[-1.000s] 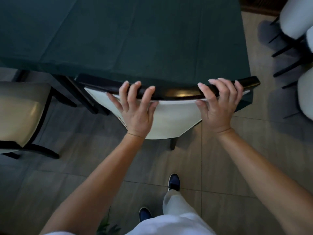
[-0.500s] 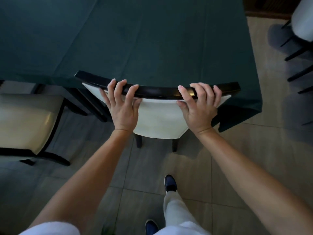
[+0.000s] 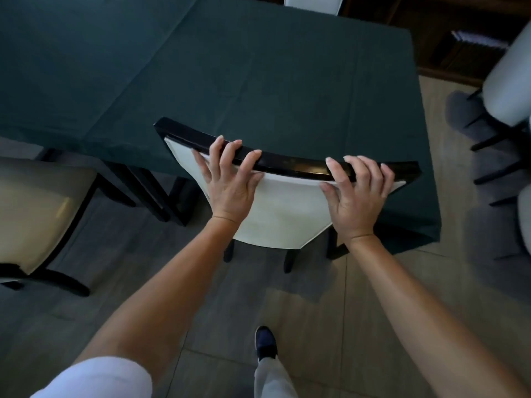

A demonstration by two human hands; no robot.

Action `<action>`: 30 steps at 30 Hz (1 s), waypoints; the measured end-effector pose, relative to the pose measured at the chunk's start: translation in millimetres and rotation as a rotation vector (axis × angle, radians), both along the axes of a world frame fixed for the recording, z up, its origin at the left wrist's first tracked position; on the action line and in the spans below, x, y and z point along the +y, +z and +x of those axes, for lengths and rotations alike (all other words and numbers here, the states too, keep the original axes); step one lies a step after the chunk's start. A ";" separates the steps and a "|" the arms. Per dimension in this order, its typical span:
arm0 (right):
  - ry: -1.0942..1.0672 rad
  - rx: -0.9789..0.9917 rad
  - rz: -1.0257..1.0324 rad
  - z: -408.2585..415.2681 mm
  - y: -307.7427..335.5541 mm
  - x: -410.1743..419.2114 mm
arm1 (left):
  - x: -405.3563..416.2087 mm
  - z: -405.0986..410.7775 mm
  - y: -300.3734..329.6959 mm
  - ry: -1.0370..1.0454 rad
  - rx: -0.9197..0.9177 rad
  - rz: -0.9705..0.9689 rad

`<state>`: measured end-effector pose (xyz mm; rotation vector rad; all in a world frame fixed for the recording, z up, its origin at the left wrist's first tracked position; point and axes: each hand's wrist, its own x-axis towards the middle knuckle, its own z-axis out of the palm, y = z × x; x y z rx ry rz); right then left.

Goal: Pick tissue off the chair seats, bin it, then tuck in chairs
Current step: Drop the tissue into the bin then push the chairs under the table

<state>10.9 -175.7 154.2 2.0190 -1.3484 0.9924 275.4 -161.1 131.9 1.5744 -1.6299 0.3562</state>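
Note:
A dark-framed chair with a cream back [image 3: 284, 214] stands pushed in against the table, its seat hidden under the dark green tablecloth [image 3: 230, 70]. My left hand [image 3: 230, 179] grips the left part of the black top rail [image 3: 293, 165], fingers draped over it and thumb on the cream back. On the right part of the rail, my right hand [image 3: 359, 193] holds on the same way. No tissue is in view.
A second chair with a cream seat [image 3: 34, 214] stands pulled out at the left. Pale chairs [image 3: 508, 81] stand at the right, and another chair back [image 3: 313, 2] shows beyond the table. The floor is tiled; my foot [image 3: 265, 343] is below.
The chair has slid forward under the table with both hands on its top rail. I have stepped closer, and more of the tabletop shows now.

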 end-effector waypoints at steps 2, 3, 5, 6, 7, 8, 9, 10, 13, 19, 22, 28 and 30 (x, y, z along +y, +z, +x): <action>-0.013 -0.006 -0.006 0.7 4.8 -15.0 | -16.9 -1.7 3.9 -0.014 0.021 -0.018; -0.014 -0.011 -0.008 1.6 5.9 -21.0 | -24.1 -0.7 4.4 -0.023 0.038 -0.030; -0.009 -0.015 -0.022 6.7 2.4 -25.9 | -32.6 5.4 0.5 -0.034 0.042 -0.056; -0.004 -0.018 -0.025 10.3 -0.9 -25.0 | -32.5 8.0 -1.9 -0.032 0.046 -0.057; -0.004 -0.027 -0.025 14.1 -4.2 -22.8 | -31.3 10.9 -3.8 -0.032 0.048 -0.058; -0.006 -0.032 -0.017 17.2 -6.7 -19.3 | -28.2 13.4 -5.4 -0.036 0.049 -0.053; -0.010 -0.031 -0.006 18.5 -7.9 -15.2 | -24.8 15.4 -7.0 -0.043 0.055 -0.044; -0.021 -0.022 -0.009 19.2 -7.8 -13.0 | -22.5 16.7 -7.1 -0.043 0.047 -0.041; -0.030 -0.031 0.008 22.8 -2.6 -11.8 | -18.3 16.9 1.9 -0.025 0.042 0.002; -0.039 -0.046 0.053 25.5 4.1 -4.1 | -8.0 18.7 10.3 -0.015 0.011 0.072; -0.042 -0.058 0.134 28.2 13.7 8.8 | 1.9 20.5 17.8 -0.029 0.016 0.122; 0.079 -0.205 0.400 43.7 67.8 25.1 | 29.7 37.4 63.6 -0.158 0.115 0.255; 0.157 -0.243 0.408 62.2 96.0 24.3 | 43.4 49.1 87.9 -0.163 0.263 0.265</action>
